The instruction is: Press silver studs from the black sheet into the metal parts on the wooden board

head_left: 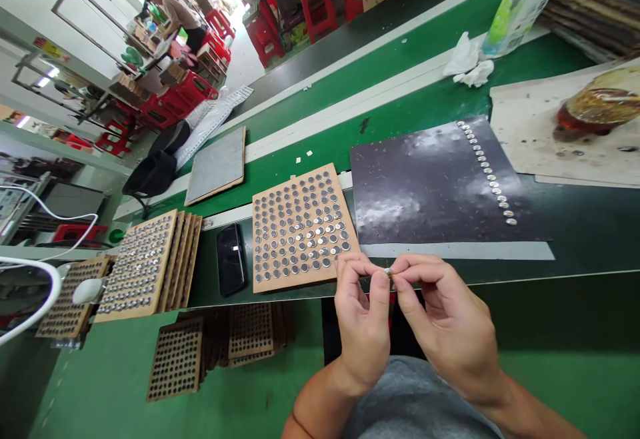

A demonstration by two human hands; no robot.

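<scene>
- Left hand (363, 326) and right hand (450, 319) meet at the fingertips, both clamped on one small silver disc (388, 272), which sits centre-low on my feed.
- One square wooden tray (344, 216) at 10 o'clock from the disc, its many round holes filled with dark and silver discs.
- One black phone (231, 259) at 9 o'clock, past the tray.
- One dark mottled sheet (425, 186) at 1 o'clock, carrying a single curved row of small discs.

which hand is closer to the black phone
Left. The left hand is right of the phone, with the wooden tray between them; the right hand is farther right, beyond the left hand.
</scene>
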